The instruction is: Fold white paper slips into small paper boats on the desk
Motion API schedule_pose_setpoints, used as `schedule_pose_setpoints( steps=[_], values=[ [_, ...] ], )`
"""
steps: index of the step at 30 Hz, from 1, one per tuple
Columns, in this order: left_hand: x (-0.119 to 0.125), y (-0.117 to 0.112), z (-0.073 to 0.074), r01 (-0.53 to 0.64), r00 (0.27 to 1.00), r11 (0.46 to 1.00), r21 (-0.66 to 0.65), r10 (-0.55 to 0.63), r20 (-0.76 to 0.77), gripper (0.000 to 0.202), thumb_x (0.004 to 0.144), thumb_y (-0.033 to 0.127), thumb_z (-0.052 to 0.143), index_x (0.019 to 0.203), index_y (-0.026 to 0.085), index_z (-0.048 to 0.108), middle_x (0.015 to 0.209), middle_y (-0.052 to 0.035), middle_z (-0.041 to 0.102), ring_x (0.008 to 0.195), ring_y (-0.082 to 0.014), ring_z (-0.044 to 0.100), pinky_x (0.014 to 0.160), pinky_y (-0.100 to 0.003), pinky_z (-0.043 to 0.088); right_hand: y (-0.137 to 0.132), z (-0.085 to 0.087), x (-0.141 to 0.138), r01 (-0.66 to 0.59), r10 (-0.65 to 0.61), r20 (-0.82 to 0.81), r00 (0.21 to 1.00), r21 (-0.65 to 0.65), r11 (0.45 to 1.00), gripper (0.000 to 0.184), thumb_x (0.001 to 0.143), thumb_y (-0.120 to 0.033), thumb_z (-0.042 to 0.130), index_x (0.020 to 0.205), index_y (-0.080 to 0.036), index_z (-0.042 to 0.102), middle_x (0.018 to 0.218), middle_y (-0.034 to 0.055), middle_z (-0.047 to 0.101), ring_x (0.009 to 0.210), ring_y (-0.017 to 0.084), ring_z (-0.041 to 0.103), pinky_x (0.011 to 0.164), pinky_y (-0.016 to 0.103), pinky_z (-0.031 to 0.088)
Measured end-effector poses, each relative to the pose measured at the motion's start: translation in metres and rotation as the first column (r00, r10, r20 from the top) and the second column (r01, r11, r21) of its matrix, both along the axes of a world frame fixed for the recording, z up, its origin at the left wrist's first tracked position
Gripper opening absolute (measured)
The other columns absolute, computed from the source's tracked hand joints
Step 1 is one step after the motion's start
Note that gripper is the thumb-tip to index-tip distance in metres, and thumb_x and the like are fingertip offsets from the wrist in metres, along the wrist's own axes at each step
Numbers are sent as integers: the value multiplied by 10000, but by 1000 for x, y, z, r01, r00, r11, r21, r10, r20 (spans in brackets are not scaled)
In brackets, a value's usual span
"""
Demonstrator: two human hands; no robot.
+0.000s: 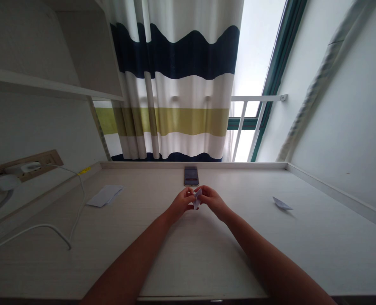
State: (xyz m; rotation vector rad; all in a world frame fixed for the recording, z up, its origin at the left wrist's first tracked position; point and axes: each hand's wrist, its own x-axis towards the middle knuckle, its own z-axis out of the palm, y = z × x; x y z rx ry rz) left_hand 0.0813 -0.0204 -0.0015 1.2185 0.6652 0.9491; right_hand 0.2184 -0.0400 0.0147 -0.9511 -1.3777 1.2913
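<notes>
Both my hands meet over the middle of the pale wooden desk (188, 254). My left hand (183, 201) and my right hand (210, 200) pinch a small folded piece of white paper (197, 198) between their fingertips, just above the desk top. Fingers of both hands are curled closed on the paper. Right behind the hands a phone (191, 176) lies flat on the desk with its screen lit.
A folded paper boat (282, 204) sits on the desk at the right. Loose white paper sheets (105, 195) lie at the left. A white cable (63, 228) runs from a charger in the wall socket strip (22, 168). A striped curtain (175, 84) and window stand behind.
</notes>
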Motion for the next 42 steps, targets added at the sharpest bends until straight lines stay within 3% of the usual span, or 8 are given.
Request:
schedule_pose_setpoints(
  steps=[15,24,33,42],
  values=[
    [2,0,1,-23,998,997,-71,27,50,214,634,240,566,675,177,365,653,19,505,609,-106,533,574,-248,432,2,-1,1,6,-6,-19,1000,2,1000,117,617,-183,554,733,-172,543,668,-18,557,624,118,504,592,268,378],
    [1,2,1,-89,990,991,-96,98,99,282,595,265,638,675,176,382,655,25,492,611,-94,504,590,-248,429,6,-5,3,14,-17,-103,995,-24,1000,182,623,-286,622,748,-171,557,733,5,589,688,131,537,670,304,408],
    [2,-2,5,-41,983,985,-169,70,171,192,602,230,599,649,165,425,662,28,484,594,-72,475,589,-216,408,-2,2,0,-110,95,-240,966,-52,993,220,645,-332,627,797,-185,564,799,20,588,736,147,543,706,334,428],
    [3,-4,8,-58,980,978,-199,94,175,160,607,221,583,664,167,443,651,28,496,587,-73,482,561,-201,398,-1,0,2,-123,110,-243,964,-42,991,232,658,-352,623,808,-186,561,784,18,587,725,142,546,719,339,428]
  ],
)
